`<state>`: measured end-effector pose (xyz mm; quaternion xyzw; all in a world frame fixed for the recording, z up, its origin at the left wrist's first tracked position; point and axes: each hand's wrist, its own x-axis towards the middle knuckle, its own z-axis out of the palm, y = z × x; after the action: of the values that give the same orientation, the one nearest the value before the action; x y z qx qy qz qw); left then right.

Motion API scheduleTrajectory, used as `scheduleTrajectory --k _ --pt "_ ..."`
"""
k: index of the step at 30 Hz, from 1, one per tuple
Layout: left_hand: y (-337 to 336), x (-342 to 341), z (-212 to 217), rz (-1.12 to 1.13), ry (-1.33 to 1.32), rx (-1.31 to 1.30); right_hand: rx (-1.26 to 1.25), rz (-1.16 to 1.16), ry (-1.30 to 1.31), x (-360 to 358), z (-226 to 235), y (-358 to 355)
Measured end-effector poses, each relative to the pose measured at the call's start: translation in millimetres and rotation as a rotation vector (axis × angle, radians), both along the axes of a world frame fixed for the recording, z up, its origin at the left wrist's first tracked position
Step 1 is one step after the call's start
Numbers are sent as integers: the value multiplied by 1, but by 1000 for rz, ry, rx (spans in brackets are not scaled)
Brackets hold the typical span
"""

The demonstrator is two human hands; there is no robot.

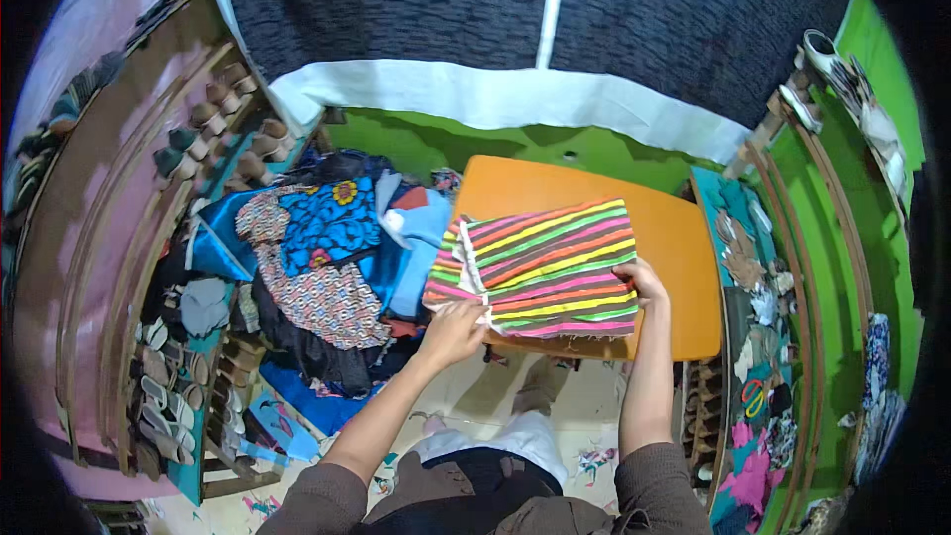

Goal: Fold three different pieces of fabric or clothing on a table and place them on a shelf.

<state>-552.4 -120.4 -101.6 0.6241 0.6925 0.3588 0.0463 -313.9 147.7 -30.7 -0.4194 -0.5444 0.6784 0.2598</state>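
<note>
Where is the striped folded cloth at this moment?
In the head view, the striped folded cloth lies on the orange table, centre frame, held by the left hand and right hand, right of the clothes pile.

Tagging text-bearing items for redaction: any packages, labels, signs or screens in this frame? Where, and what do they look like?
None that I can make out: no package, label, sign or screen.
Both hands, left hand and right hand, grip a folded striped cloth on an orange table; a heap of printed fabrics lies to the left.
</note>
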Motion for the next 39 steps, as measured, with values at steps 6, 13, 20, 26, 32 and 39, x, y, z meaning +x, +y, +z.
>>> scheduleTrajectory --k 6,13,20,26,32,39 --pt "107 68 -13 33 80 -67 -28 -154 -218 102 -58 89" --pt "186 117 -34 81 51 -169 737 -324 -818 161 -97 150" --pt "207 125 -49 226 86 -358 1047 83 -991 81 -111 77" --pt "214 113 -42 378 25 -321 966 303 -890 18 -102 11" --pt "197 110 -62 311 144 -533 1120 271 -985 21 -130 37" --pt "196 108 -65 372 203 -547 98 -240 -215 105 -110 158"
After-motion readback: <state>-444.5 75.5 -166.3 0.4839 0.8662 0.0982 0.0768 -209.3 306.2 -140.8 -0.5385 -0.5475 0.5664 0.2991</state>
